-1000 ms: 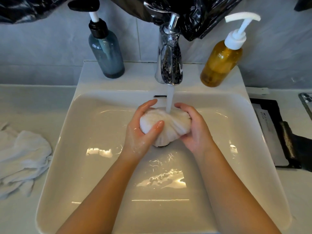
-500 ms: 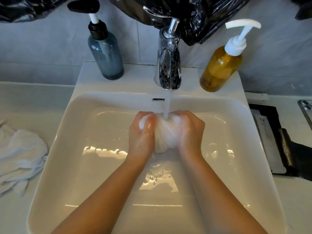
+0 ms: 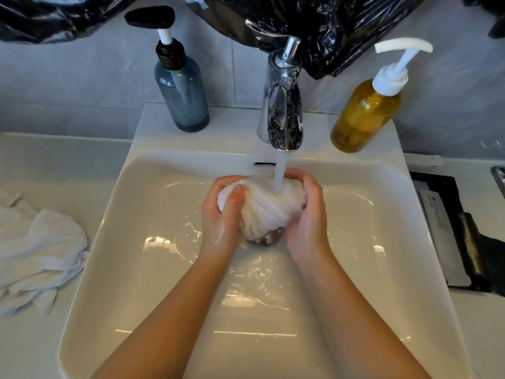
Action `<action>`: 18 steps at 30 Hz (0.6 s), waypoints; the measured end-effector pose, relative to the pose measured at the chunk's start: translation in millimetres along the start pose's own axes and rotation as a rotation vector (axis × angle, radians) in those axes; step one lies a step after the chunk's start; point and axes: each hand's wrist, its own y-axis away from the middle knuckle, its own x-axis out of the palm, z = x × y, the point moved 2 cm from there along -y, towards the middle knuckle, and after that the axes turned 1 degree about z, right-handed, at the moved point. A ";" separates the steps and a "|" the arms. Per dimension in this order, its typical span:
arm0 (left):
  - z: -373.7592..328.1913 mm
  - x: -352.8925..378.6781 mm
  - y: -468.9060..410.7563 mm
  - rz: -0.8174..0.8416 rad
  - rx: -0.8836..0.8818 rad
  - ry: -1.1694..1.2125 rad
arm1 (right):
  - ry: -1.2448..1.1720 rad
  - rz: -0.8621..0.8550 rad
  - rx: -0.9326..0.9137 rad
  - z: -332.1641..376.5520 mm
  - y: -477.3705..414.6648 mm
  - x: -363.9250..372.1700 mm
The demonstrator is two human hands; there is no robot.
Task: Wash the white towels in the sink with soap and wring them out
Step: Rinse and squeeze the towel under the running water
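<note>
The sink (image 3: 109, 242) has the work at its centre, above the drain. The bunched white towel (image 3: 262, 212) lies under the water stream (image 3: 280, 173), long axis running left to right. The left hand (image 3: 222, 214) grips its left end and the right hand (image 3: 306, 217) its right end. Both are equally near, which should suit a counter-twist.

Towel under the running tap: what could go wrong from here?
1. Water from the tap pours onto the towel that the left hand and right hand grip, so any wringing now would likely re-soak it.
2. The bundle hangs just over the drain; if dropped it may block it and water could pool in the sink.
</note>
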 end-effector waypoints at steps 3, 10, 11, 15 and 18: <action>5.1 -0.2 -1.6 -0.023 -0.201 0.140 | -0.112 0.070 0.097 -0.9 4.6 -3.6; 1.2 9.0 6.3 0.059 -0.528 0.358 | -0.014 0.081 -0.026 0.0 5.1 -2.9; -3.2 14.0 8.8 0.064 -0.545 0.390 | -0.008 0.084 -0.044 -0.2 4.8 -2.9; -1.4 16.7 5.3 -0.013 -0.667 0.535 | 0.025 0.141 -0.100 0.2 3.4 -4.3; 4.6 11.6 2.8 -0.033 -0.715 0.584 | 0.053 0.212 -0.125 1.7 4.2 -3.3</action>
